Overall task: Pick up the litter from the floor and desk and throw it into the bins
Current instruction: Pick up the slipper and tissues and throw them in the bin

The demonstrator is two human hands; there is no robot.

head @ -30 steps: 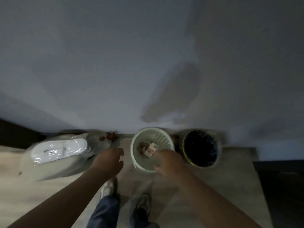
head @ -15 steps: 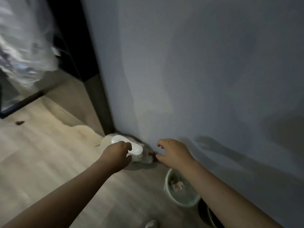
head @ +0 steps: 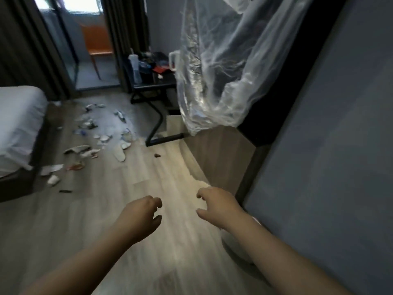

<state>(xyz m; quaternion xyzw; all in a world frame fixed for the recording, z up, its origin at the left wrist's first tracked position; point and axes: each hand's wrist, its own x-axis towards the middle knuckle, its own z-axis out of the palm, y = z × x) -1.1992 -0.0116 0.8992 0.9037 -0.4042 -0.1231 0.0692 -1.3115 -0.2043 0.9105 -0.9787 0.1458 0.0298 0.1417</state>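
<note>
Litter point(head: 100, 133) lies scattered over the wooden floor at the far left: crumpled wrappers, white paper scraps, a flat white slipper point(head: 119, 153) and a small white cup point(head: 53, 180). A small dark scrap point(head: 157, 155) lies alone near the desk leg. More clutter sits on the dark desk point(head: 157, 81). My left hand point(head: 141, 213) and my right hand point(head: 217, 204) hover low over bare floor, fingers loosely curled, holding nothing. Only a pale sliver of a white bin's rim point(head: 255, 220) shows behind my right forearm.
A bed with white sheets point(head: 19, 124) stands at the left. A clear plastic bag point(head: 212, 81) hangs over a wooden cabinet point(head: 214, 150) at the right, beside a grey wall point(head: 329, 145). An orange chair point(head: 97, 43) stands beyond the glass door.
The view has swung left from the bins and wall to the room. My left hand has come off the white object by the wall; both hands now hover with nothing in them.
</note>
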